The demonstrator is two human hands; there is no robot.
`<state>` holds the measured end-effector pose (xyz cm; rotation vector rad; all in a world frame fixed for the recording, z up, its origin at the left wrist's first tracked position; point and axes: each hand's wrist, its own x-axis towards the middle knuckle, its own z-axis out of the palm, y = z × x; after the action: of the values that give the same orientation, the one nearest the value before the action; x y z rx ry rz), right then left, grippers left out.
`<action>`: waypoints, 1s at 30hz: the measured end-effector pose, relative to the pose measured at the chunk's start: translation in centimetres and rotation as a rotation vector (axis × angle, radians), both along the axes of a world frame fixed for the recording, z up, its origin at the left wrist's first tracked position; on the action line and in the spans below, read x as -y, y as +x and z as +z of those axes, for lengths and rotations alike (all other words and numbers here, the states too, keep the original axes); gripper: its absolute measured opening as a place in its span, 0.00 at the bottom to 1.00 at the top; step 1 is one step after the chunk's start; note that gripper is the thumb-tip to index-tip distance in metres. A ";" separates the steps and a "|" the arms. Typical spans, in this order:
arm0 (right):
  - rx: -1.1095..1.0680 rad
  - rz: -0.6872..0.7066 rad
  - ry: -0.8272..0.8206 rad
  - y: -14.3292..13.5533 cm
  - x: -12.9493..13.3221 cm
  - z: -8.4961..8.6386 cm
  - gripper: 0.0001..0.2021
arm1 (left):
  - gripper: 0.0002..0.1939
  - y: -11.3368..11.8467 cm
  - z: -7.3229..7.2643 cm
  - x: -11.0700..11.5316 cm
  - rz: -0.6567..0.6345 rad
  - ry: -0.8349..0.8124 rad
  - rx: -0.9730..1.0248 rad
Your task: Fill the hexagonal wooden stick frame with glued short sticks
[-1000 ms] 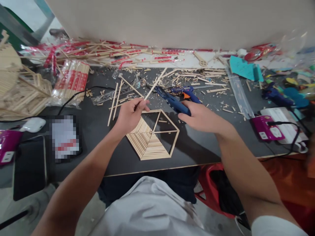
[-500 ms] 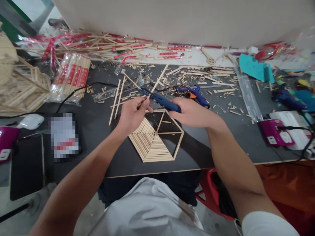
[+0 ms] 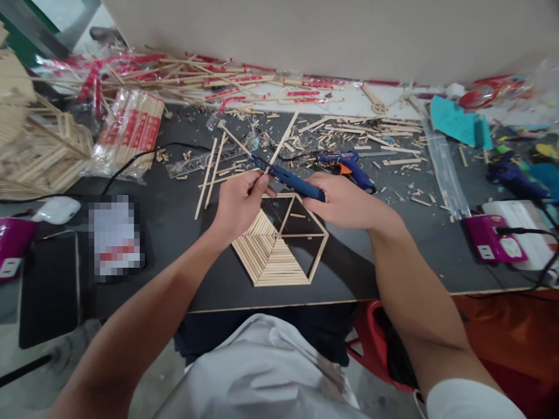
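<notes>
My left hand [image 3: 240,201] pinches the lower end of a thin wooden stick [image 3: 286,137], which slants up and to the right. My right hand [image 3: 338,198] is wrapped round a blue-handled cutter [image 3: 290,179]. Its head lies against the stick beside my left fingertips; the blades themselves are too small to make out. Below both hands a hexagonal stick frame [image 3: 320,256] rests on the dark table. Rows of sticks [image 3: 279,265] fill its left and lower sections, while the upper right sections are bare. My left hand partly covers its upper left edge.
A blue glue gun [image 3: 345,163] lies beyond my right hand, among cut stick pieces [image 3: 402,162]. Packed stick bundles [image 3: 131,131], a clear ruler [image 3: 187,166] and a black cable [image 3: 144,154] lie to the left. A phone [image 3: 49,291] sits near the left edge, a purple socket block [image 3: 495,238] at right.
The view has shifted slightly. Both hands, the stick and the cutter keep nearly the same positions relative to each other.
</notes>
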<state>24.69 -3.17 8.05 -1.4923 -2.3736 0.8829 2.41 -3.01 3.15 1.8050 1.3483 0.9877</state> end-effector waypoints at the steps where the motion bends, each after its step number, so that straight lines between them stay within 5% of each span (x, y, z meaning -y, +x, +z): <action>1: 0.000 -0.001 0.002 0.0 0.0 0.0 0.06 | 0.18 0.0 0.1 0.0 0.002 -0.001 -0.005; 22: 0.018 0.027 0.051 0.0 0.0 -0.3 0.08 | 0.19 -0.2 0.9 0.3 0.000 0.014 -0.097; 30: 0.091 -0.102 -0.037 -0.7 0.2 -0.3 0.26 | 0.18 -0.2 1.2 0.3 -0.001 0.055 -0.138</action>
<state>23.95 -3.34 7.75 -1.6859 -2.3302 0.8576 2.18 -3.27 4.33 1.9451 1.4151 0.9219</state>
